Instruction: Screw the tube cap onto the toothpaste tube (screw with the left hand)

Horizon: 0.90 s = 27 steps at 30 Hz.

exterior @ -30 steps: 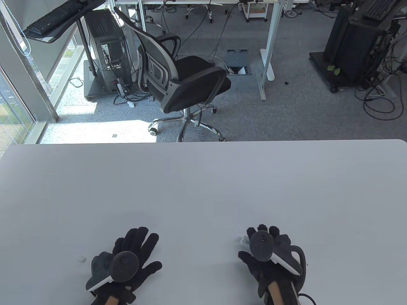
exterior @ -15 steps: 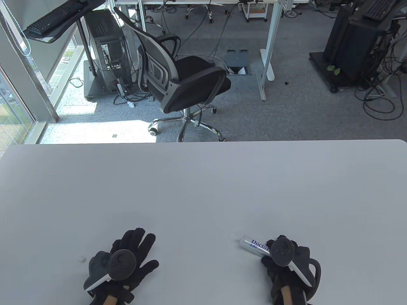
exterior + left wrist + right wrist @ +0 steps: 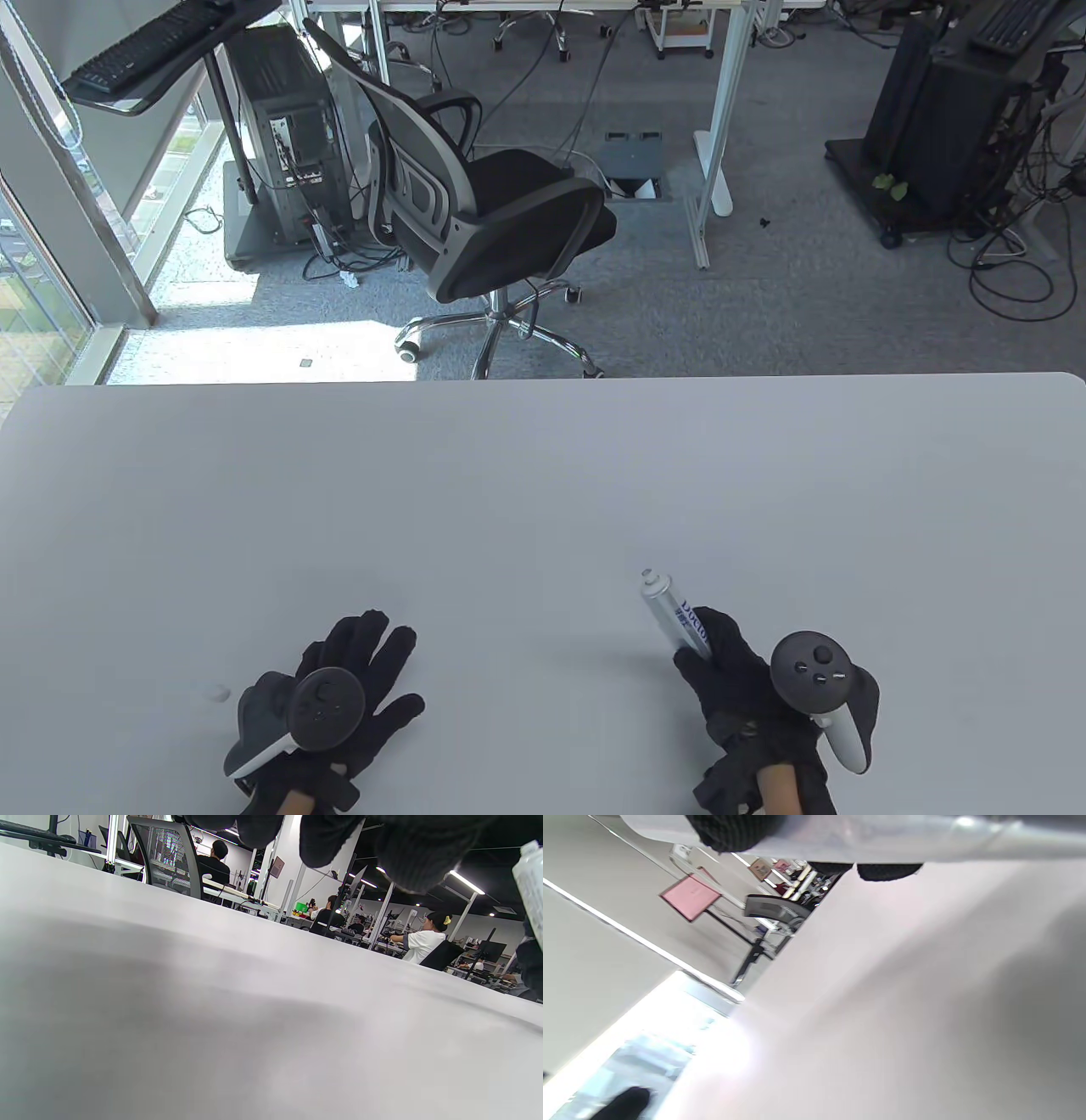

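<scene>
My right hand (image 3: pixel 730 671) grips a white toothpaste tube (image 3: pixel 674 613) with blue lettering, lifted off the table with its bare nozzle pointing up and away. The tube also shows as a blurred white band at the top of the right wrist view (image 3: pixel 903 840) and at the right edge of the left wrist view (image 3: pixel 530 878). The small white cap (image 3: pixel 221 694) lies on the table just left of my left hand (image 3: pixel 356 679). That hand rests flat on the table, fingers spread and empty.
The white table (image 3: pixel 543 492) stretches wide ahead of both hands. Beyond its far edge stand a black office chair (image 3: pixel 492 221), desk legs and a computer tower on the floor.
My right hand picked the tube up off the table, turned its wrist and raised the tube so the nozzle points away. My left hand stayed almost still.
</scene>
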{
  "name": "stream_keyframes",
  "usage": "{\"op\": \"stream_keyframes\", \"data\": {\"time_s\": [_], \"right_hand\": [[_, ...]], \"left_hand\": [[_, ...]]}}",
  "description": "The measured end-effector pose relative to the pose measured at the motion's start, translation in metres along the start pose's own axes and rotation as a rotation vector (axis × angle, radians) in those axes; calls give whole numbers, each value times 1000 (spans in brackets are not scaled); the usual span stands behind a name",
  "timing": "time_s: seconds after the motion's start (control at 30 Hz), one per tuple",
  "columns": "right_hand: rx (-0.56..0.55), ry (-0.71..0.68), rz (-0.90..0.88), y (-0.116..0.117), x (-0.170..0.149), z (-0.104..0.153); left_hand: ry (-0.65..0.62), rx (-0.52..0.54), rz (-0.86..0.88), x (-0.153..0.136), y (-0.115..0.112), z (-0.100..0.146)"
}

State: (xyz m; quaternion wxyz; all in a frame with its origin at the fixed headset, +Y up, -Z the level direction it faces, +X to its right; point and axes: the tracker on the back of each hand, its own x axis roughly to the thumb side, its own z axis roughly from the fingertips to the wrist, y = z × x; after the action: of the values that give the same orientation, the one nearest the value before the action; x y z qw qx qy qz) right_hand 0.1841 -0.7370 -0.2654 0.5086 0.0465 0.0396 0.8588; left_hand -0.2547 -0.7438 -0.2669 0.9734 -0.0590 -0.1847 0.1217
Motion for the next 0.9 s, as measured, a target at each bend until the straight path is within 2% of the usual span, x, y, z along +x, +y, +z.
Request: {"op": "stream_keyframes", "data": {"time_s": [0.17, 0.3, 0.4, 0.43, 0.5, 0.57, 0.67, 0.77, 0.9], "right_hand": [[101, -152, -169, 23, 53, -4], [198, -205, -118, 46, 98, -10], [246, -252, -111, 79, 115, -16], [252, -255, -124, 84, 115, -17], [293, -254, -222, 113, 107, -20], [336, -222, -301, 132, 94, -23], [401, -133, -348, 150, 76, -25], [428, -115, -246, 155, 69, -26], [452, -98, -231, 157, 66, -25]], "left_hand": [[-13, 74, 58, 0, 11, 3], [6, 128, 56, -3, 28, 4], [56, 131, -1, -16, 47, 7], [66, 125, -15, -19, 50, 8], [131, 119, -93, -38, 68, 16], [197, 117, -142, -57, 82, 24], [287, 74, -222, -82, 92, 32], [362, -12, -303, -106, 82, 34], [426, -172, -373, -125, 55, 30]]}}
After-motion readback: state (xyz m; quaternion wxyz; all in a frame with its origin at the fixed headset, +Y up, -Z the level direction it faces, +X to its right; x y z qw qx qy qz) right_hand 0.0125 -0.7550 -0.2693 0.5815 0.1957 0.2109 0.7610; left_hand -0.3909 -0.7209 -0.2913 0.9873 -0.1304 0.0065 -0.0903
